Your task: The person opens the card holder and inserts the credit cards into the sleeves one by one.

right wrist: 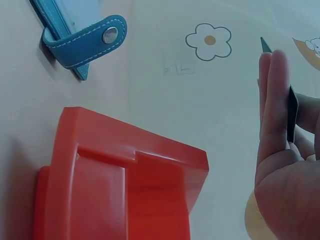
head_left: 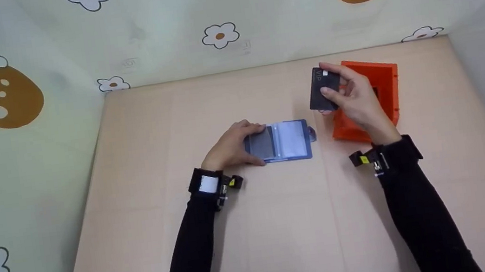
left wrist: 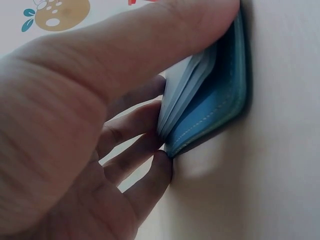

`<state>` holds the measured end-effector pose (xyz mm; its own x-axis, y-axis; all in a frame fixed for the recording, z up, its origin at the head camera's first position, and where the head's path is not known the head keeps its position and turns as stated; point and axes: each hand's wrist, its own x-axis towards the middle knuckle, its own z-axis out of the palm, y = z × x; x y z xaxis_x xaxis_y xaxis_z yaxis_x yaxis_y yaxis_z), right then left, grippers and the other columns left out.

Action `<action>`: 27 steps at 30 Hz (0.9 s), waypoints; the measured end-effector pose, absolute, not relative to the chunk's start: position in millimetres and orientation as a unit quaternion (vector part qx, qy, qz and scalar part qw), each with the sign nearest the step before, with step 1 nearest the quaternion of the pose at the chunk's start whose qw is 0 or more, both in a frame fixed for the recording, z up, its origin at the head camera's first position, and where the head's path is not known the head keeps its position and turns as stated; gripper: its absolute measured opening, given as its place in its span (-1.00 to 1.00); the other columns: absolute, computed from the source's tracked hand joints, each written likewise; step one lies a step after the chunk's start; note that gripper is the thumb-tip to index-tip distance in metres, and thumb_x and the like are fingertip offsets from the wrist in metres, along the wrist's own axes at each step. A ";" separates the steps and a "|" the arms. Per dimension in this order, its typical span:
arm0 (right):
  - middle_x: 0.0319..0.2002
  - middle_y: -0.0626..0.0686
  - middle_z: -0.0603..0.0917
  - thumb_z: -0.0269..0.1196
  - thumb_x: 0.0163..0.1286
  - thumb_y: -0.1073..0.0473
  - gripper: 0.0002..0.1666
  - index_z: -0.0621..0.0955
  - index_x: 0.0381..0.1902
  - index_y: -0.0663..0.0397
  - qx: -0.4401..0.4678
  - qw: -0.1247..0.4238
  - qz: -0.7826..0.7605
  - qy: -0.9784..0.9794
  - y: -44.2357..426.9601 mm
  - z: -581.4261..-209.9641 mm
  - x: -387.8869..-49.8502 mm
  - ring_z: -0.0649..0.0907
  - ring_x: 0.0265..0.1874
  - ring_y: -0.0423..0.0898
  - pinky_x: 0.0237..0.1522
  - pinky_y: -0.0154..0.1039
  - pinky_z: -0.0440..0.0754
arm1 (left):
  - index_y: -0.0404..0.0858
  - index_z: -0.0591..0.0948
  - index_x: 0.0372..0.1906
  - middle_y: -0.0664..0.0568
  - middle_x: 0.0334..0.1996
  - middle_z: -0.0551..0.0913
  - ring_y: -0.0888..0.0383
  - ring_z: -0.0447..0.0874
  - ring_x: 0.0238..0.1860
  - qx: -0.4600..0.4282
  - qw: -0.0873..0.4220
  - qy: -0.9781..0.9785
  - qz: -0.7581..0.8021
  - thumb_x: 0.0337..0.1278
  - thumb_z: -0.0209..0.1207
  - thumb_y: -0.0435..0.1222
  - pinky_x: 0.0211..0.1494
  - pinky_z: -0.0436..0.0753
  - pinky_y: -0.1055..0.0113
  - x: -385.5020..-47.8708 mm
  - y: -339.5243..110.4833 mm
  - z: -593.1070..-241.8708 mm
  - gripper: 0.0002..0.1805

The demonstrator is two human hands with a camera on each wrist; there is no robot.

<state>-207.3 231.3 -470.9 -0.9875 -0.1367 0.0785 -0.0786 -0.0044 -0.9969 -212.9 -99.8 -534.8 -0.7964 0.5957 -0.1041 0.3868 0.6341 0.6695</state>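
Note:
A blue card holder (head_left: 292,139) lies spread on the table, showing clear plastic pockets with a dark card behind the left one. My left hand (head_left: 229,147) grips its left side between thumb (left wrist: 200,25) and fingers; layered sleeves (left wrist: 182,92) fan up there in the left wrist view. My right hand (head_left: 359,98), raised near the orange box (head_left: 390,88), pinches a black card (head_left: 319,86) printed with "VIP". Seen in the right wrist view, that card (right wrist: 292,115) is edge-on between thumb and fingers. A reddish bit shows below the card's lower edge.
The open orange box stands right of the card holder, partly hidden by the right hand and wrist. A snap strap (right wrist: 92,42) sticks out from the holder's right side. Behind the table (head_left: 283,229) hangs a light wall sheet (head_left: 163,34) with flower and rabbit prints.

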 end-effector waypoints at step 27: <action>0.64 0.12 0.13 0.08 0.61 0.33 -0.24 0.17 0.66 -0.08 -0.120 0.144 -0.607 0.773 184.7 -497.8 -202.9 0.49 0.36 0.16 0.20 0.10 0.68 | -0.07 0.53 0.45 -0.04 0.18 0.57 0.02 0.46 0.18 0.278 0.162 0.891 0.321 -0.30 0.69 -0.09 0.35 0.52 0.11 -213.9 -100.1 -533.2 0.02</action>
